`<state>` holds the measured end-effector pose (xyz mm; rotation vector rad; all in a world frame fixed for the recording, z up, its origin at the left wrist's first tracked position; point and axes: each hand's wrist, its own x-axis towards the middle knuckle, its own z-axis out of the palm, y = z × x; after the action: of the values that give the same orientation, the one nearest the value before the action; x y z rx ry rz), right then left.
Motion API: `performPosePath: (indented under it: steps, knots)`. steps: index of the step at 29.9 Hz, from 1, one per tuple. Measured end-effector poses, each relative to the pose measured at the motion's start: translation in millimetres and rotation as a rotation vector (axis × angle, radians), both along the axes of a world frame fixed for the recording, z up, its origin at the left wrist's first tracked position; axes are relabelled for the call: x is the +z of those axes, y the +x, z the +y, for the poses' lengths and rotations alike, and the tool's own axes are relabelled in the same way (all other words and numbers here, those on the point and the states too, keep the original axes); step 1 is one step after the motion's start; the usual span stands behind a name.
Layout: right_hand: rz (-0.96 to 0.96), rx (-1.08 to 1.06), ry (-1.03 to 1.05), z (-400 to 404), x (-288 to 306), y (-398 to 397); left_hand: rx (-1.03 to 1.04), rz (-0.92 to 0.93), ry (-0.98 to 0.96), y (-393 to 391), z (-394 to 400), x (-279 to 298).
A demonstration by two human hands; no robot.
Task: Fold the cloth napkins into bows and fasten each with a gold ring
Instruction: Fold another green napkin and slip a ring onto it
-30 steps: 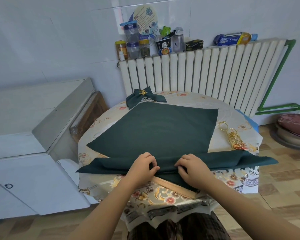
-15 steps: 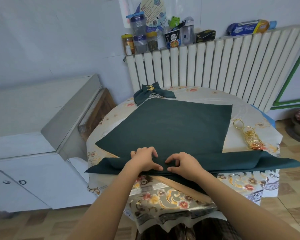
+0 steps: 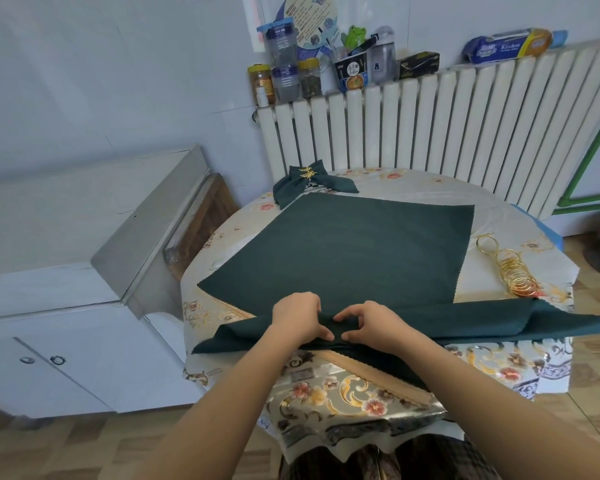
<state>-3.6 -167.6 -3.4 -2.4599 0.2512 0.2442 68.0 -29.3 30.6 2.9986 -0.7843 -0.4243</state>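
Note:
A dark green cloth napkin (image 3: 354, 251) lies spread on the round table, its near edge folded into a long pleated band (image 3: 465, 323) along the table's front. My left hand (image 3: 297, 318) and my right hand (image 3: 371, 323) sit side by side at the band's middle, fingers and thumbs curled and pinching the fold. A finished green bow (image 3: 309, 181) with a gold ring lies at the table's far left. Several loose gold rings (image 3: 513, 271) lie in a pile at the right.
The table wears a floral tablecloth (image 3: 361, 393). A white radiator (image 3: 447, 129) stands behind it, with jars, bottles and boxes (image 3: 291, 77) on top. A white cabinet (image 3: 49, 271) stands to the left, close to the table's edge.
Both hands have crept a little further along the cloth, gathering the fold, with fingers spreading and pinching again. The camera has shifted, so the scene sits differently in view.

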Motion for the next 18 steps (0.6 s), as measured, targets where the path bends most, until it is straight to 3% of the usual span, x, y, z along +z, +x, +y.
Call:
performPosePath:
  steps: [9,15,18]
  knots:
    - [-0.035,0.008,0.139,-4.9,-5.1,-3.2,-0.063,0.069,-0.468,-42.0,21.9,-21.8]
    - [-0.067,-0.037,0.121,-3.0,-7.3,-4.2,-0.082,0.381,-0.513,-46.7,32.2,-12.4]
    - [-0.067,-0.017,0.093,-2.5,-8.2,-5.5,-0.110,0.528,-0.406,-49.4,33.1,-5.5]
